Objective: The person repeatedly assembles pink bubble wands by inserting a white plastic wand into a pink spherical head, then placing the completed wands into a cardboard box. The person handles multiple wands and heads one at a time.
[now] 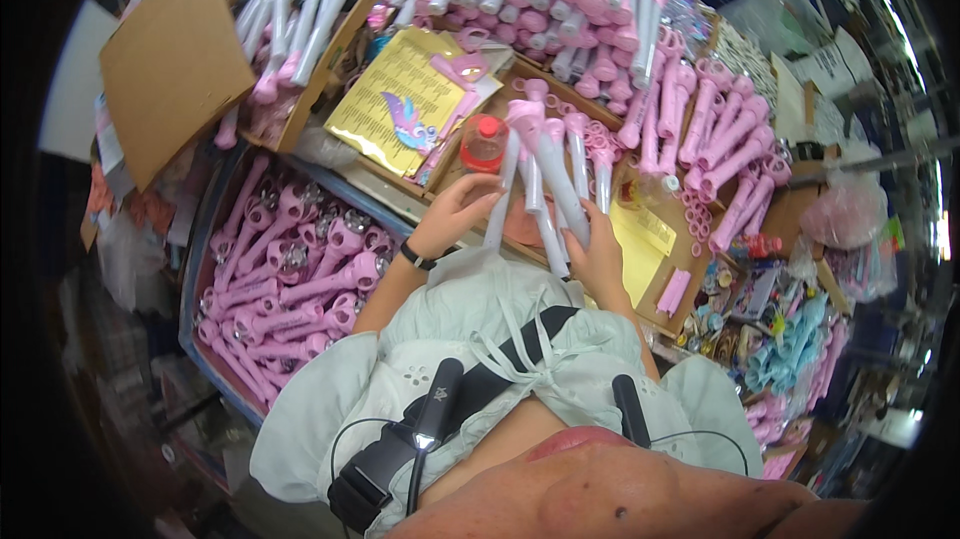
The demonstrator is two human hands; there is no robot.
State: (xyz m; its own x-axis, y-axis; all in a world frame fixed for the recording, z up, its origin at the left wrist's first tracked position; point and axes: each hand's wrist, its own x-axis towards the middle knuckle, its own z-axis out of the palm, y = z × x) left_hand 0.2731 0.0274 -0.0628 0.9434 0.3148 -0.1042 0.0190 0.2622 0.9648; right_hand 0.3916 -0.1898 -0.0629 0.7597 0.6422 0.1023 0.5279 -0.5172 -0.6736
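Where a blue bin [222,386] stands at left, pink wands [300,289] fill it; beyond it, one yellow sheet [365,104], printed; pink-topped white tubes [562,184], bunched upright between both hands, before the torso; left hand [455,217], fingers bent at the tubes' left side, grip uncertain; right hand [600,254], fingers curled at their right side, partly hidden, grip likewise uncertain; red-capped jar [484,151], just beyond the left hand.

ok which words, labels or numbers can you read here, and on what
None I can quote:
Left yellow sheet: printed lines, too small.
Right yellow sheet: faint print, too small.
Pink wands, lower left: dark lettering, too blurred.
Black chest device: small pale mark, unclear.
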